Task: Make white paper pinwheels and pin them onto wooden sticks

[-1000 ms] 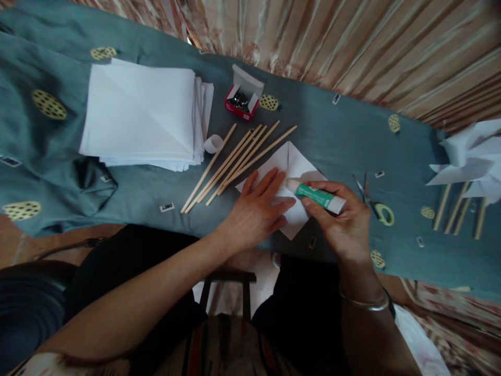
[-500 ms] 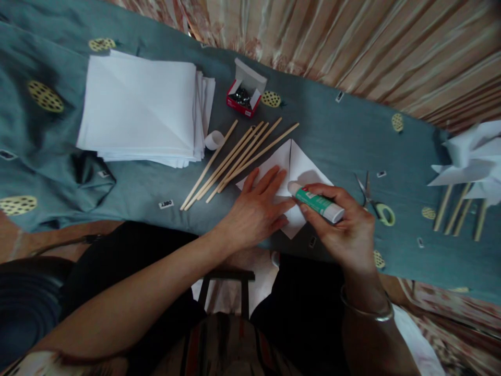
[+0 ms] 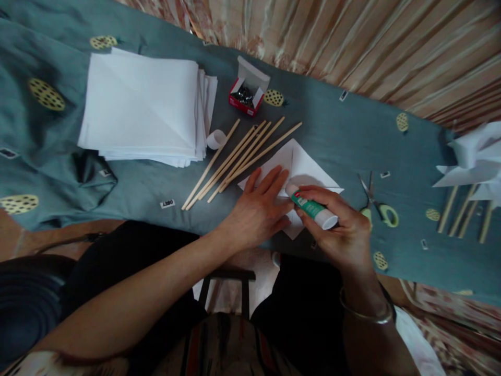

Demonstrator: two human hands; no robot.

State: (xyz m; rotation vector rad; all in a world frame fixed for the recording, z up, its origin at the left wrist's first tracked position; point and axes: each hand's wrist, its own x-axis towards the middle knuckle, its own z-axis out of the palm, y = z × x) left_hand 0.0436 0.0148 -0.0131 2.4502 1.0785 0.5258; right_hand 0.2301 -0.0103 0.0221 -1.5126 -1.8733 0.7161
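A square of white paper [image 3: 303, 162] with cuts or creases running towards its middle lies cornerwise at the table's near edge. My left hand [image 3: 258, 209] rests flat on its left part, fingers spread. In my right hand [image 3: 344, 224] is a green and white glue stick [image 3: 313, 208], gripped between thumb and fingers. Its uncapped tip touches or hovers just over the paper's middle; I cannot tell which. Both hands hide the paper's lower part. A white cap [image 3: 216, 139] lies beside several thin wooden sticks [image 3: 238, 162], left of the paper.
A stack of white paper [image 3: 144, 104] lies at the left. Behind the sticks stands an open red box [image 3: 246, 94] of small metal pieces. Green-handled scissors [image 3: 376, 201] lie right of my right hand. Paper pinwheels [image 3: 469, 162] on sticks are at the far right.
The glue stick and my right hand have shifted slightly left over the paper, uncovering its right corner and more of the scissors. My left hand stays in place.
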